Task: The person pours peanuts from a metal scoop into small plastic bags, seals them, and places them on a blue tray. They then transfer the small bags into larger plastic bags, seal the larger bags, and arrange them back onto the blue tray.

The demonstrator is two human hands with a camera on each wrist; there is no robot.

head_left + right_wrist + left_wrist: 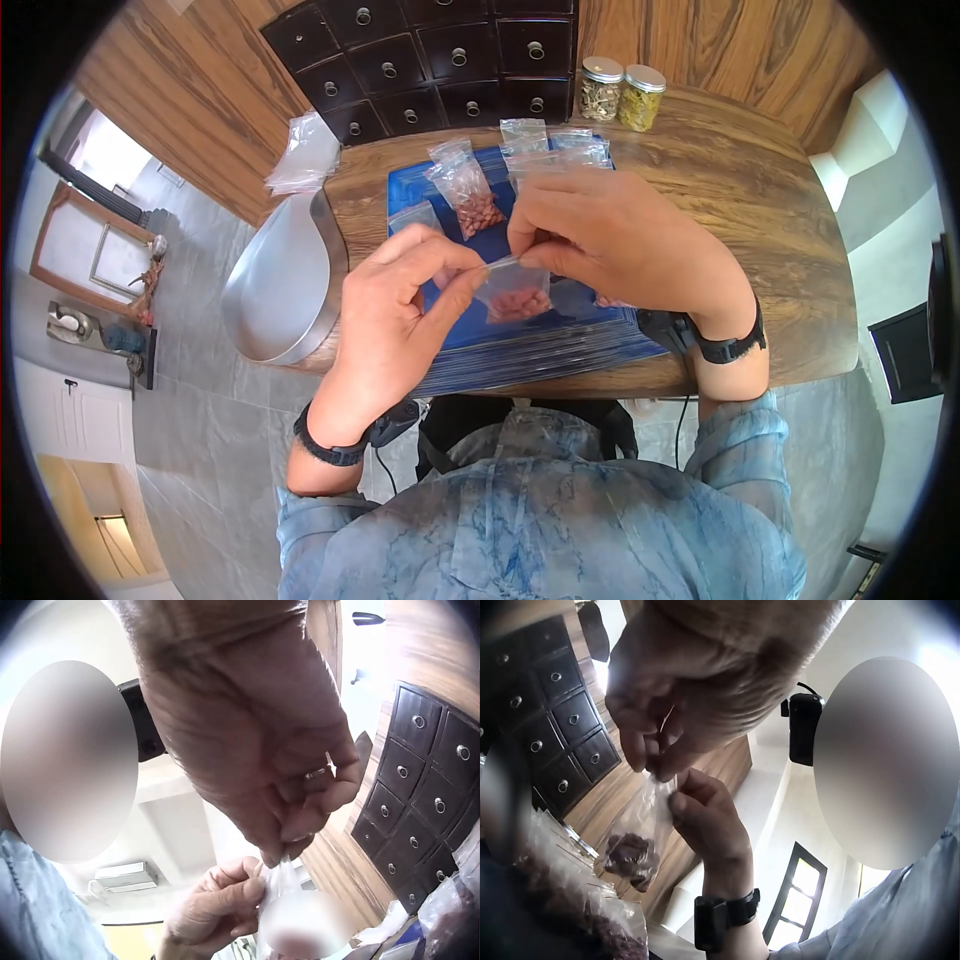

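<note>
A clear zip bag with reddish pieces in its lower part [519, 303] hangs between the two hands above a blue tray [480, 345]. My left hand [393, 310] pinches its top edge at the left corner, thumb against forefinger. At the right end of the same edge, my right hand [620, 240] pinches the plastic. Both wrist views show the bag [634, 851] held by its top with the contents below; in the right wrist view the bag [279, 889] is partly blurred. Whether the seal is closed cannot be told.
More filled bags [475, 205] lie on the tray's far part. Flat empty bags [305, 155] are at the back left, above a metal pan [285, 280]. Two lidded jars [641, 98] stand at the back right, beside a dark drawer cabinet [430, 65]. The table [770, 240] is wooden.
</note>
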